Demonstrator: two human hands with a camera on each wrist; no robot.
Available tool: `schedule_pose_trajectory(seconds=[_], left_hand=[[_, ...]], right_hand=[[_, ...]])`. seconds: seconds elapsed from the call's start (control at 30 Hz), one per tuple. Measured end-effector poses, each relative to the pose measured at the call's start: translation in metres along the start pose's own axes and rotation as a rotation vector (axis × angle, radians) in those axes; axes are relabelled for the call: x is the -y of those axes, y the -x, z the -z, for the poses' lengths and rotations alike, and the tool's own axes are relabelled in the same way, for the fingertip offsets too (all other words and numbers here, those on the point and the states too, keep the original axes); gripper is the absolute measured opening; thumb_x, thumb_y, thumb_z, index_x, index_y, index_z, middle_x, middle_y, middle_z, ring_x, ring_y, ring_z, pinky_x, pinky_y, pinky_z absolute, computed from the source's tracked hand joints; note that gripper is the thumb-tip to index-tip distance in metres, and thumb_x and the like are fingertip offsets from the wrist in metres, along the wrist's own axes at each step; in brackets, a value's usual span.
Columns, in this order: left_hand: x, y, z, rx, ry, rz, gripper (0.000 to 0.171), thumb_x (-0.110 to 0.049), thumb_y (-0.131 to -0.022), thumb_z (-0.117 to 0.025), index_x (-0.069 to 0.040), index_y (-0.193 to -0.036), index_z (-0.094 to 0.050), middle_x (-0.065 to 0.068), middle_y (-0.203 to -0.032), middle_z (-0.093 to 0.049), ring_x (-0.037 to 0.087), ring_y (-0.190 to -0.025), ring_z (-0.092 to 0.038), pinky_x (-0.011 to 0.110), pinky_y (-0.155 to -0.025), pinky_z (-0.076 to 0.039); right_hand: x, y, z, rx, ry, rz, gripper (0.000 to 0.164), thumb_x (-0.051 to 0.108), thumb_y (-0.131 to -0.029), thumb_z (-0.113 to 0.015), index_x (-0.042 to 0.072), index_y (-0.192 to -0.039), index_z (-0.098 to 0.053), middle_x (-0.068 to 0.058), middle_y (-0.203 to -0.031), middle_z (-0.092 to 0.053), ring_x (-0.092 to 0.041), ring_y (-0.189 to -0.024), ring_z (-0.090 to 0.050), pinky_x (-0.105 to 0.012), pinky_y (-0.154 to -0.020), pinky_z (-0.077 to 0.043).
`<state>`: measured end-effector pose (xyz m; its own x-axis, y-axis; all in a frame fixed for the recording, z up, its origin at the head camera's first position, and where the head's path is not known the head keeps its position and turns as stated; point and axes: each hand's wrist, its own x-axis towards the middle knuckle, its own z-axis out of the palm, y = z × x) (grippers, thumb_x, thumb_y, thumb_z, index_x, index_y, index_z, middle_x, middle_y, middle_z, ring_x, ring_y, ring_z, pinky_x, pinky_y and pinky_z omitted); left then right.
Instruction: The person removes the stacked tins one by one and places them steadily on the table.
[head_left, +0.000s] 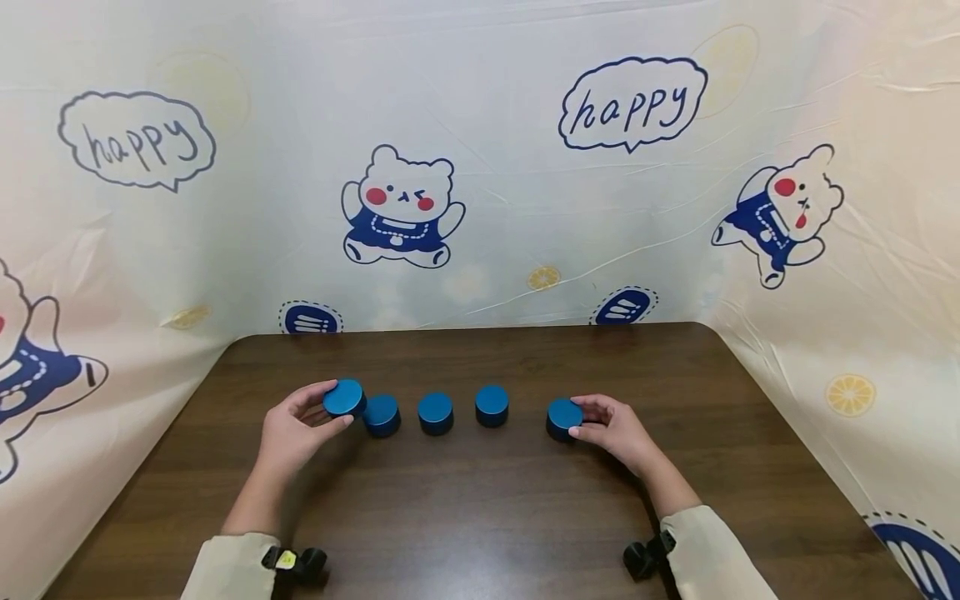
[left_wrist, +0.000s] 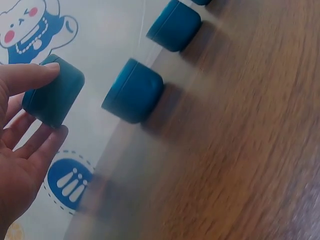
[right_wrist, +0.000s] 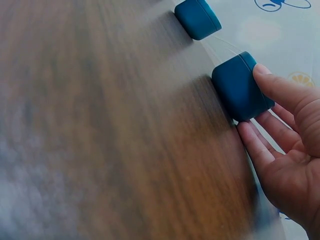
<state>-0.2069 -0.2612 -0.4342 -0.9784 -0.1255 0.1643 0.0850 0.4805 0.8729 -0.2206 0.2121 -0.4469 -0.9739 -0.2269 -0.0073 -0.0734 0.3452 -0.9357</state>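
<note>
My left hand [head_left: 291, 429] pinches a short, round blue container [head_left: 344, 397] between thumb and fingers. In the left wrist view this container [left_wrist: 55, 92] is held up off the table, tilted, with a thin lid seam round it. Just to its right stands a matching blue container [head_left: 382, 416], partly overlapped by it in the head view. Two more like it, a middle container [head_left: 435, 414] and a further one [head_left: 492, 406], continue the row. At the right end my right hand [head_left: 617, 432] grips another blue container [head_left: 564, 419], its base at the tabletop in the right wrist view.
The brown wood-grain table [head_left: 480, 517] has rounded far corners. Behind it and along the sides hangs a pale curtain [head_left: 510, 100] with printed bears and lettering. Black wrist cameras sit on both wrists, the left device [head_left: 303, 565] and the right device [head_left: 647, 557].
</note>
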Motion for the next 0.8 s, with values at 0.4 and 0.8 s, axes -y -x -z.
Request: schedule_pose_trajectory(seconds=[0.4, 0.8], left_hand=[[0.016, -0.006, 0.006, -0.01, -0.024, 0.038, 0.062, -0.022, -0.083, -0.08, -0.007, -0.137, -0.054, 0.021, -0.139, -0.049, 0.039, -0.12, -0.055, 0.023, -0.088, -0.048], [0.028, -0.011, 0.01, 0.02, -0.053, 0.099, 0.064, -0.021, -0.083, -0.079, -0.006, -0.139, -0.052, 0.025, -0.141, -0.046, 0.041, -0.123, -0.053, 0.034, -0.092, -0.045]], right_hand=[[0.001, 0.0, 0.0, -0.001, -0.01, 0.005, 0.045, 0.005, -0.087, -0.073, -0.004, -0.128, -0.058, -0.022, -0.123, -0.061, -0.035, -0.112, -0.058, -0.045, -0.096, -0.05], [-0.03, -0.013, 0.003, -0.01, -0.002, -0.003, 0.048, 0.011, -0.086, -0.076, 0.001, -0.13, -0.058, -0.019, -0.126, -0.061, -0.032, -0.113, -0.058, -0.043, -0.096, -0.05]])
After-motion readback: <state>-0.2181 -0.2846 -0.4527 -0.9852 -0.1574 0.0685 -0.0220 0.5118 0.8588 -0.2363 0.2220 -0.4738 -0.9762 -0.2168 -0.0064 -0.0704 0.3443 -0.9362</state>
